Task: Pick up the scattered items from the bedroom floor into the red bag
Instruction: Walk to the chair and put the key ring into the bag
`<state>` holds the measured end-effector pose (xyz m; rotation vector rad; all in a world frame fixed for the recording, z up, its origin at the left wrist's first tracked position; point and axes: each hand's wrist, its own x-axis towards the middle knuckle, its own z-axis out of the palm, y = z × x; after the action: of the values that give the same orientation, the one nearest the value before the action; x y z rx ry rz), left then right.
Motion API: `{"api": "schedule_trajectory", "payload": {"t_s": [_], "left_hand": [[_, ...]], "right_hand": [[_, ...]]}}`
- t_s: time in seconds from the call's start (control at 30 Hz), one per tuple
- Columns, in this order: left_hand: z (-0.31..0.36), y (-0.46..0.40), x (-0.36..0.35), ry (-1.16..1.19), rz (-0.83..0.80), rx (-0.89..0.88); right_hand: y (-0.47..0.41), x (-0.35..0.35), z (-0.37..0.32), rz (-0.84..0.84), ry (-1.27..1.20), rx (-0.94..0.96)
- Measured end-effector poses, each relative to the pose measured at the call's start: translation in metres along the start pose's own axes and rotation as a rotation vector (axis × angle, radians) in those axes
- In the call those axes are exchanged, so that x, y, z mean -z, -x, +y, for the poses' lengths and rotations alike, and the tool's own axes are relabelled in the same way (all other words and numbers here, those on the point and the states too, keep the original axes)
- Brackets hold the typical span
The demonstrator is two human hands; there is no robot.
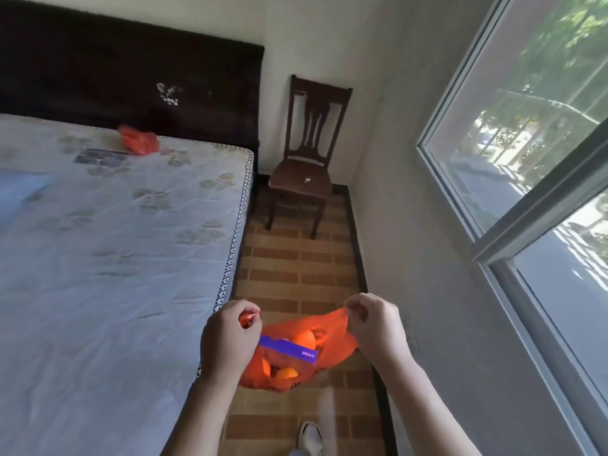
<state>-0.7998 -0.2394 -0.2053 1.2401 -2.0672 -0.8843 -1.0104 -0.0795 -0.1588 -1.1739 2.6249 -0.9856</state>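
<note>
Lower centre of the frame: left hand (227,337) and right hand (371,324) each pinch a handle of the thin red plastic bag (332,343), oranges (304,339) and a purple-topped pouch (289,347) inside

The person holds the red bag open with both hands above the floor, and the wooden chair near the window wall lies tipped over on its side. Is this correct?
Not quite. The wooden chair stands upright on its legs, as the head view shows; it is not tipped over. The rest holds: the left hand and the right hand each pinch a handle of the red bag, holding it open above the floor.
</note>
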Motion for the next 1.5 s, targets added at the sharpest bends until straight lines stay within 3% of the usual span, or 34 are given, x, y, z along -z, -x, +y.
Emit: {"api": "schedule_trajectory", "payload": {"t_s": [0.23,0.5,0.67,1.13,1.5], "left_hand": [[-0.011,-0.016,-0.068,-0.079,-0.029,0.149],[-0.053,-0.027,-0.153,-0.137,-0.14,0.205],[-0.115,-0.026,-0.209,-0.122,-0.204,0.201],[-0.325,-0.009,-0.353,-0.176,-0.345,0.221],[-0.43,0.007,-0.453,-0.235,-0.369,0.18]], "right_hand": [[-0.045,-0.041,0.081,-0.128,-0.04,-0.021],[-0.072,-0.098,0.182,-0.226,-0.074,-0.123],[-0.059,-0.16,0.237,-0.307,-0.075,-0.16],[0.011,-0.395,0.384,-0.325,-0.123,-0.187],[0.026,-0.497,0.469,-0.347,-0.155,-0.151]]}}
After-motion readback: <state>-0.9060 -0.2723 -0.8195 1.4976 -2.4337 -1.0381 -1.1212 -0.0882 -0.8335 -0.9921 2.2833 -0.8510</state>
